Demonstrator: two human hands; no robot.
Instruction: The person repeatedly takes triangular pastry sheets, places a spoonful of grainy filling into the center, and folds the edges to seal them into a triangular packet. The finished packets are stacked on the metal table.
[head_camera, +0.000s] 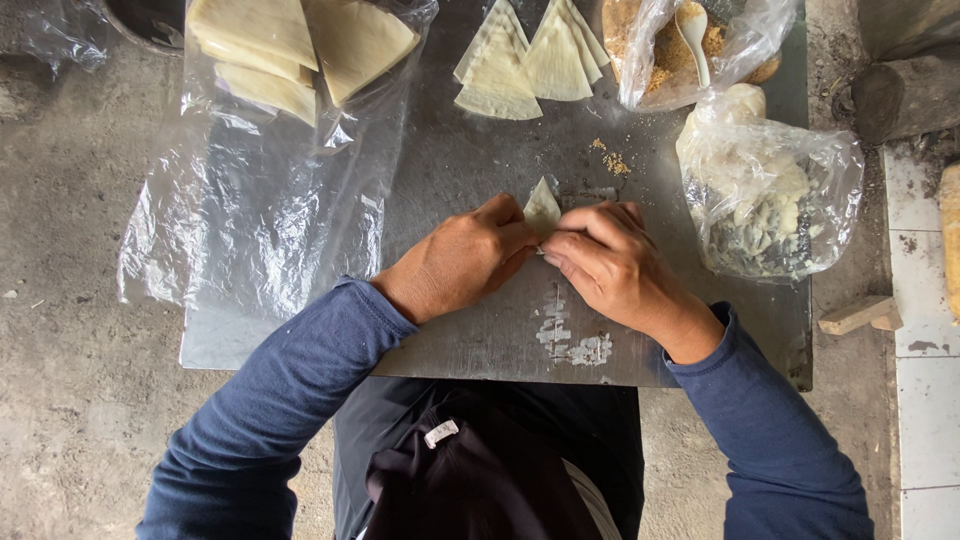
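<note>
A small pale triangular piece of dough (542, 208) lies on the grey metal tray (470, 330), pinched between both hands. My left hand (462, 260) grips its left side with the fingers curled. From the right, my right hand (610, 262) closes on the same piece, so most of it is hidden under the fingers. Dark blue sleeves cover both arms.
Folded dough triangles (528, 62) lie at the tray's far middle. A clear plastic sheet (270, 200) carries larger dough sheets (300, 45) at far left. A bag of brown crumbs with a white spoon (692, 35) and a bag of white filling (765, 190) stand at right. Wood blocks (858, 315) lie beyond.
</note>
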